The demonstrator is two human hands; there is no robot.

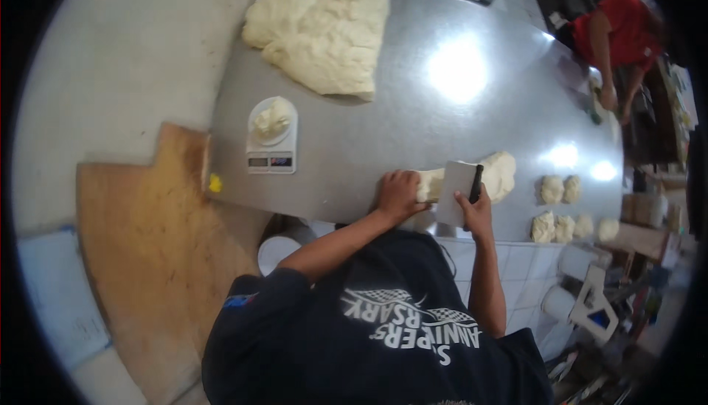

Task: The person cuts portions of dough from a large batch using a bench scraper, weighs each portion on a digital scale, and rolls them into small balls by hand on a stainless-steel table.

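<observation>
My left hand [400, 195] is closed on the left end of a long dough strip [500, 176] at the steel table's near edge. My right hand [476, 210] grips a flat scraper [456, 184] with a black handle; its blade crosses the strip beside my left hand, hiding part of it. To the left, a white digital scale [271, 160] holds a dough lump [271, 118]. A large dough slab [313, 33] lies at the far left of the table. Several small dough pieces [550, 188] sit in two rows to the right of the strip.
The steel table [339, 147] spans the view. A co-worker in red [612, 33] works at its far right end. A curved wooden board [133, 243] is at the left. A white bucket [280, 254] stands below the near edge. Containers and tools [590, 302] crowd the lower right.
</observation>
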